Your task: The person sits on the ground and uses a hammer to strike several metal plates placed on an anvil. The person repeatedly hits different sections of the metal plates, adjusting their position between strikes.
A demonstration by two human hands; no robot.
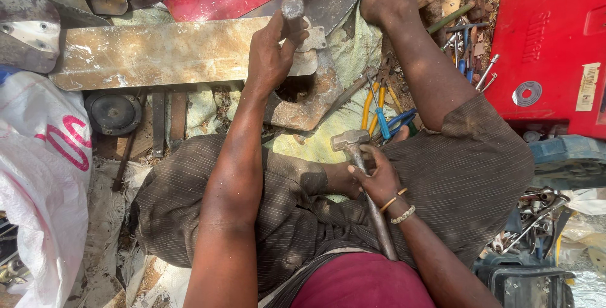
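Sunlit dirt ground (pixel 107 219), scattered scrap.

Dull steel hammer (pixel 351 139); rusty, scuffed metal plate (pixel 158 52); glossy red metal box (pixel 549 36); ribbed brown cloth trousers (pixel 467 175); white plastic sack (pixel 38 175).

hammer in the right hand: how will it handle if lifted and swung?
The hammer is probably head-heavy: a chunky metal head on a long thin handle. The right hand holds it just under the head, which likely tames that. The handle looks like bare worn metal, so it may be slippery.
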